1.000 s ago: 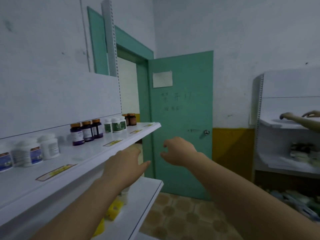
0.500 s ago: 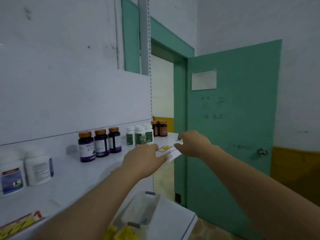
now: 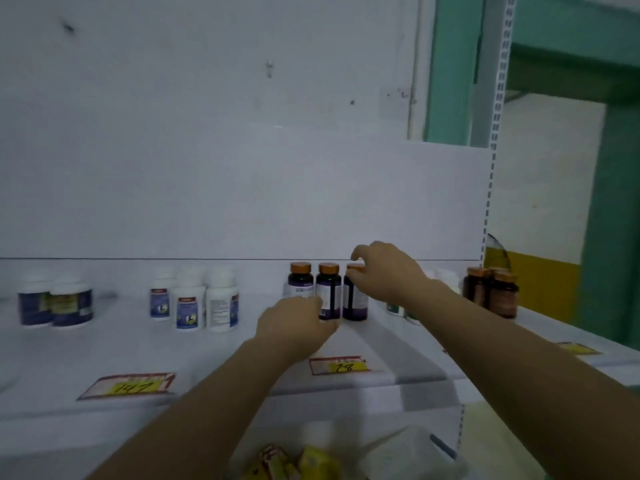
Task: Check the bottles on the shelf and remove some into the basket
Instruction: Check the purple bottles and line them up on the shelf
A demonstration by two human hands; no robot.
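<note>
Three dark purple bottles with orange caps stand side by side on the white shelf [image 3: 242, 358]: the left one [image 3: 300, 282], the middle one [image 3: 329, 289] and the right one [image 3: 356, 303]. My left hand [image 3: 294, 323] reaches in low and hides the foot of the left bottle, its fingertips against the middle bottle. My right hand [image 3: 384, 271] is higher, with its thumb at the right bottle's cap and the index finger raised. Neither hand has a plain grip. A pale container [image 3: 408, 452], perhaps the basket, sits on the level below.
White bottles [image 3: 188, 303] and blue-labelled jars [image 3: 55, 303] stand to the left, brown bottles [image 3: 491, 292] to the right. Green-labelled white bottles [image 3: 398, 308] are half hidden by my right forearm. Price tags [image 3: 128, 386] lie on the shelf front. Yellow boxes [image 3: 311, 462] lie below. A green door frame [image 3: 609, 237] is at right.
My view has swung left to face the shelf. Both hands have moved from the shelf's front edge in to the purple bottles.
</note>
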